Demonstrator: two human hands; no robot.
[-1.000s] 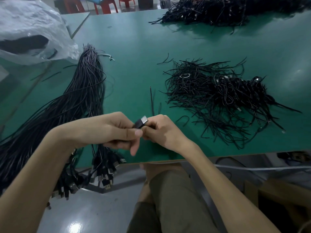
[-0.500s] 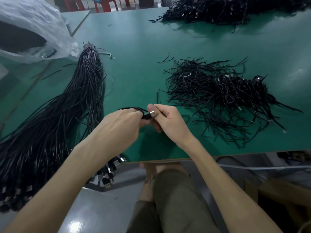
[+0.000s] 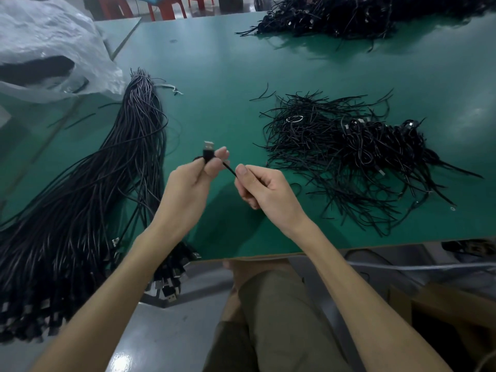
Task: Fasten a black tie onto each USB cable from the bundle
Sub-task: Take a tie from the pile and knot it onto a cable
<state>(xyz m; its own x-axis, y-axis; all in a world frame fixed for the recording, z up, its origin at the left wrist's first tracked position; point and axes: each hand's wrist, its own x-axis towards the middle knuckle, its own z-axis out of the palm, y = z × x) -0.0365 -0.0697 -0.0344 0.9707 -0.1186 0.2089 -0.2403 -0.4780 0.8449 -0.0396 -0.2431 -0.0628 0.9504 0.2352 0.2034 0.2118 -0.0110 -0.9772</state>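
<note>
My left hand pinches a black USB cable's plug, metal end pointing up, above the green table. From under the plug a thin black tie runs to my right hand, which pinches its other end between thumb and forefinger. The hands are a short way apart, over the table's near middle. The big bundle of black USB cables lies on the left, its plugs hanging over the near edge. A loose pile of black ties lies to the right of my hands.
A heap of tied cables overlaps the tie pile on the right. Another dark cable heap lies at the far edge. A white plastic bag sits at the far left. My knee is below the table edge.
My hands have risen and parted. The plug passed from my right fingers to my left, and my right hand now pulls the tie's end out to the right.
</note>
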